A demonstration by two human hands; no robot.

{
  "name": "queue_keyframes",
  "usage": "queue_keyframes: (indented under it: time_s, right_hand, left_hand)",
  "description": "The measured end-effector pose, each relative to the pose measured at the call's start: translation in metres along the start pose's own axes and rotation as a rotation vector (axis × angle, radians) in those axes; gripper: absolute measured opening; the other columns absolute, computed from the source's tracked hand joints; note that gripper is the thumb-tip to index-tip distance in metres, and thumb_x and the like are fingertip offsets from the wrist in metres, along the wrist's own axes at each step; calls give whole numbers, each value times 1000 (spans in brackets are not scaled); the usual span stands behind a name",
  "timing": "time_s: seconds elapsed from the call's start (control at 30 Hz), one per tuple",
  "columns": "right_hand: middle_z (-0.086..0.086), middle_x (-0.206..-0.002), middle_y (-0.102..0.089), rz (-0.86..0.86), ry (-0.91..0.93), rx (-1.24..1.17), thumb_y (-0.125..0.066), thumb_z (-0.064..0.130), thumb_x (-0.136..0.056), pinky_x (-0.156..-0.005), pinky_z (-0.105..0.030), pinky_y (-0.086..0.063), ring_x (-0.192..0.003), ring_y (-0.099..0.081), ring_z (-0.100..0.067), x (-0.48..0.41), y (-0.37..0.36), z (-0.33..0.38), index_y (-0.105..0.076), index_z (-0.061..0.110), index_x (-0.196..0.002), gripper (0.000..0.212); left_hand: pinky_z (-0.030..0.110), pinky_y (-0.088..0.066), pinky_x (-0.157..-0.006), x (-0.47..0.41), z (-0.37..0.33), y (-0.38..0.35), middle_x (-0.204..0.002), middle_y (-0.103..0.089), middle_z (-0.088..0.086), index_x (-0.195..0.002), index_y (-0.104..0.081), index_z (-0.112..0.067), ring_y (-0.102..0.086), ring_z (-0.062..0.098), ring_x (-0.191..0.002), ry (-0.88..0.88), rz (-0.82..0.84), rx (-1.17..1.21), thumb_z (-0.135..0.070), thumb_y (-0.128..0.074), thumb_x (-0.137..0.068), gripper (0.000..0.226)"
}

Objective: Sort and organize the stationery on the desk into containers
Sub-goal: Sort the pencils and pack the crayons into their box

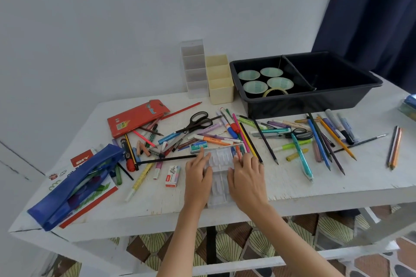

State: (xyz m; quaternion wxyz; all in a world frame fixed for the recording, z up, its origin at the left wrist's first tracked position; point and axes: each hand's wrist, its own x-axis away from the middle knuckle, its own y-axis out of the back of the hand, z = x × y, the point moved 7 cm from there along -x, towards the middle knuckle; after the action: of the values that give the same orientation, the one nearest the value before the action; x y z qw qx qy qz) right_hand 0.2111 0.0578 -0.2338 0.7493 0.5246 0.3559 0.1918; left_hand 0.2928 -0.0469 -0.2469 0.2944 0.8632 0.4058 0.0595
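- A white table (pixel 292 186) is standing against a pale wall and carrying scattered pens (pixel 301 156).
- The clear box (pixel 220 159) is lying front-centre on the table, between the hands.
- The left hand (pixel 198 175) is pressing near-straight fingers on the box's left side. The right hand (pixel 246 177) is curling its fingers over the right side.
- Judgement: the box is probably thin, rigid plastic, so it is likely light, prone to sliding and prone to cracking under a hard squeeze.
- Grip both long sides and keep the box level, as its far end appears to be holding pens.
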Motion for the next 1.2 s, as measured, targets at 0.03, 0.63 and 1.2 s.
queue_keyframes:
  time_s: [0.03, 0.63, 1.2]
  right_hand:
    - [-12, -103, -56, 17, 5, -63, -55, 23, -88, -77, -37, -47, -91, -55, -27, -1, 1, -2, -64, 5, -106, 27]
    - [2, -97, -63, -266, -569, -579, -53, 1, -89, -66, -11, -43, -74, -55, -3, 33, 58, -162, -69, 13, -97, 22]
    - [-3, -104, -55, -105, -457, -311, -50, 11, -95, -69, -22, -46, -82, -54, -15, 1, 62, -203, -65, 10, -116, 26]
  left_hand:
    - [16, -20, -98, 0, -2, 1, -151, -31, -8, -138, -44, -20, -23, 7, -129, 1, -8, -27, -13, -44, -96, 43]
    - [11, -37, -78, -13, -131, -125, -110, -63, 0, -117, -63, -13, -53, 8, -102, -396, 185, -231, -18, -53, -94, 25]
    - [23, -44, -88, -23, -155, -185, -114, -56, 0, -118, -58, -14, -50, 12, -106, -390, 207, -382, -16, -55, -92, 26]
